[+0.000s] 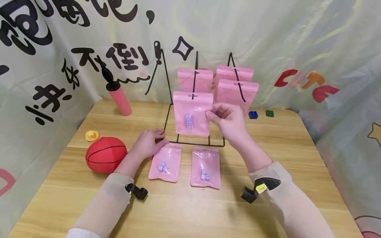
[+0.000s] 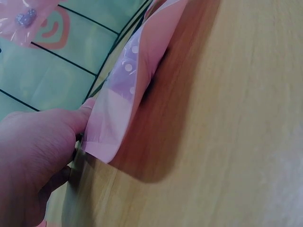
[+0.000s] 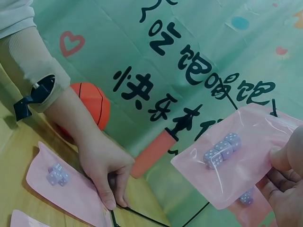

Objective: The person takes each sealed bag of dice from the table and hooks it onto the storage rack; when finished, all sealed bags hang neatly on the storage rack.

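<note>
My right hand [image 1: 229, 120] pinches the right edge of a pink zip bag [image 1: 193, 109] with purple dice showing through its window. The middle hook of a black wire rack [image 1: 193, 143] appears to pass through this bag's top hole. At the rack's front left base corner, my left hand [image 1: 148, 142] grips the wire between thumb and fingers. Just beside that thumb lies a flat pink bag of dice [image 1: 171, 155], also seen edge-on as a pink bag [image 2: 109, 118] in the left wrist view. Another dice bag [image 1: 205, 160] lies to its right.
More pink bags [image 1: 238, 91] hang on the middle and right hooks. A red ball [image 1: 106, 154], a yellow toy duck [image 1: 92, 135] and a pink pump [image 1: 120, 99] are at the left. Blue [image 1: 253, 114] and green toy bricks [image 1: 269, 113] sit at back right.
</note>
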The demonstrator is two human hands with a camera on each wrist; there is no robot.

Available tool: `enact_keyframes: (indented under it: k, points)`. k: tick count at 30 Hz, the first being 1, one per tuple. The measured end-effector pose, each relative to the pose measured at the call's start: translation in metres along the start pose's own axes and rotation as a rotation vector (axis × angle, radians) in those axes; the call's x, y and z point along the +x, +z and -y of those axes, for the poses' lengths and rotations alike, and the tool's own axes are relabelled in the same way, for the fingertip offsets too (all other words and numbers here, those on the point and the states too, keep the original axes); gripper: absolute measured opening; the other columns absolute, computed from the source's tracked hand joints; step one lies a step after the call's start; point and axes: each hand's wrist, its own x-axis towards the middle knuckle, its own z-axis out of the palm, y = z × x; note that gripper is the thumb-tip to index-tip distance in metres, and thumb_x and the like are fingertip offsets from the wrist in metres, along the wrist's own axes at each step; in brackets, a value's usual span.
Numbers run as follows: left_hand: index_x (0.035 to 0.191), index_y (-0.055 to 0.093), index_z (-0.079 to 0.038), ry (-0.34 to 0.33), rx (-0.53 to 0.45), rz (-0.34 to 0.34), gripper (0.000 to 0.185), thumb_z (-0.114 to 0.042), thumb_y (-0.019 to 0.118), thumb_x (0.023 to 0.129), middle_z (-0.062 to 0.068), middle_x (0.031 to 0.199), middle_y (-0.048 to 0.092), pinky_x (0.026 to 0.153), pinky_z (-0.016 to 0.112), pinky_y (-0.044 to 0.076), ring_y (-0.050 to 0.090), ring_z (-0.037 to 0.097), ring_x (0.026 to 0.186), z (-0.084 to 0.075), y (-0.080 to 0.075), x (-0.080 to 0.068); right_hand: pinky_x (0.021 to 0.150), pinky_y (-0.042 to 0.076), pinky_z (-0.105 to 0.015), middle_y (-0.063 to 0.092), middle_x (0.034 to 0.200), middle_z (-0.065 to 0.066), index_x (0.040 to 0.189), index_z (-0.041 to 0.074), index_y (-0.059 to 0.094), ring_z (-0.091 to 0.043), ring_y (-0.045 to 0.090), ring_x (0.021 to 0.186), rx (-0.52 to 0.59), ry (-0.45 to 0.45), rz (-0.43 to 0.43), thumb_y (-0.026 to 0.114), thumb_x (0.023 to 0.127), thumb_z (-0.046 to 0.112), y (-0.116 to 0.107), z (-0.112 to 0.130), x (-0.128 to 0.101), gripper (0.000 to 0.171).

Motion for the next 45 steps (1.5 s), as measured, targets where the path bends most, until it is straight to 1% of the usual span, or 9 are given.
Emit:
enact_keyframes:
  k: [5,8,14,17,23,27,32,40,45]
  points:
    - [0.135,0.072,-0.004,0.004,0.002,0.005,0.047,-0.037,0.074,0.102,0.010,0.144,0.063,0.123,0.056,0.031,0.052,0.031,0.142,0.000,0.000,0.000,0.069,0.055,-0.022,0.073,0.087,-0.009,0.098,-0.006,0.074,-0.016,0.063,0.077,-0.020,0.017,-0.019,0.075,0.098,-0.001,0.000,-0.004,0.005,0.005]
    - [0.135,0.071,-0.004,0.007,-0.006,0.006,0.047,-0.036,0.074,0.102,0.011,0.144,0.063,0.123,0.056,0.031,0.052,0.031,0.143,0.000,0.000,0.000,0.067,0.054,-0.022,0.073,0.086,-0.008,0.096,-0.004,0.075,-0.015,0.063,0.076,-0.018,0.015,-0.034,0.074,0.098,-0.002,0.000,-0.005,0.010,0.002]
    - [0.133,0.072,-0.002,0.040,-0.005,-0.007,0.045,-0.034,0.075,0.101,0.013,0.142,0.064,0.123,0.059,0.027,0.052,0.033,0.142,0.002,0.000,0.002,0.074,0.057,-0.022,0.075,0.088,-0.006,0.098,-0.005,0.075,-0.014,0.066,0.079,-0.008,0.014,-0.071,0.074,0.098,-0.002,0.001,-0.007,0.019,0.003]
    - [0.133,0.072,-0.003,0.038,0.002,-0.004,0.046,-0.036,0.075,0.101,0.012,0.142,0.064,0.124,0.059,0.027,0.052,0.032,0.142,0.003,0.001,0.002,0.074,0.057,-0.022,0.076,0.089,-0.007,0.099,-0.006,0.075,-0.014,0.067,0.080,-0.019,0.021,-0.088,0.075,0.098,0.000,0.002,-0.008,0.021,0.007]
    - [0.134,0.072,-0.004,0.027,0.003,0.007,0.046,-0.037,0.074,0.102,0.011,0.143,0.064,0.124,0.058,0.026,0.051,0.031,0.143,0.003,0.001,0.001,0.069,0.055,-0.023,0.077,0.092,-0.009,0.099,0.000,0.078,-0.013,0.067,0.079,-0.054,0.027,-0.116,0.076,0.097,0.003,0.002,-0.010,0.025,0.004]
    - [0.135,0.072,-0.003,0.020,-0.001,0.012,0.047,-0.037,0.074,0.102,0.011,0.144,0.063,0.124,0.058,0.026,0.050,0.031,0.143,0.001,-0.001,0.001,0.069,0.055,-0.021,0.078,0.091,-0.006,0.101,-0.001,0.079,-0.012,0.068,0.080,-0.051,0.036,-0.124,0.077,0.097,0.004,0.001,-0.011,0.026,0.007]
    - [0.135,0.071,-0.003,0.011,-0.010,0.013,0.047,-0.036,0.073,0.102,0.012,0.145,0.062,0.125,0.058,0.024,0.050,0.031,0.144,0.000,-0.001,0.000,0.075,0.058,-0.022,0.078,0.091,-0.004,0.107,-0.005,0.078,-0.012,0.070,0.083,-0.048,0.023,-0.114,0.078,0.098,0.006,-0.001,-0.012,0.025,0.014]
    - [0.134,0.072,-0.003,0.019,-0.010,0.006,0.046,-0.036,0.074,0.102,0.011,0.144,0.063,0.125,0.060,0.023,0.051,0.031,0.143,0.001,0.000,-0.001,0.086,0.060,-0.026,0.079,0.108,-0.014,0.118,-0.004,0.077,-0.016,0.074,0.096,-0.136,-0.009,-0.035,0.077,0.099,0.007,-0.013,-0.018,0.019,0.022]
    - [0.134,0.072,-0.003,0.027,-0.005,0.003,0.047,-0.036,0.074,0.102,0.011,0.144,0.063,0.124,0.061,0.024,0.051,0.031,0.143,0.000,-0.001,0.000,0.087,0.060,-0.025,0.079,0.111,-0.013,0.117,-0.003,0.078,-0.022,0.075,0.100,-0.186,-0.010,0.002,0.077,0.099,0.007,-0.025,-0.023,0.011,0.021]
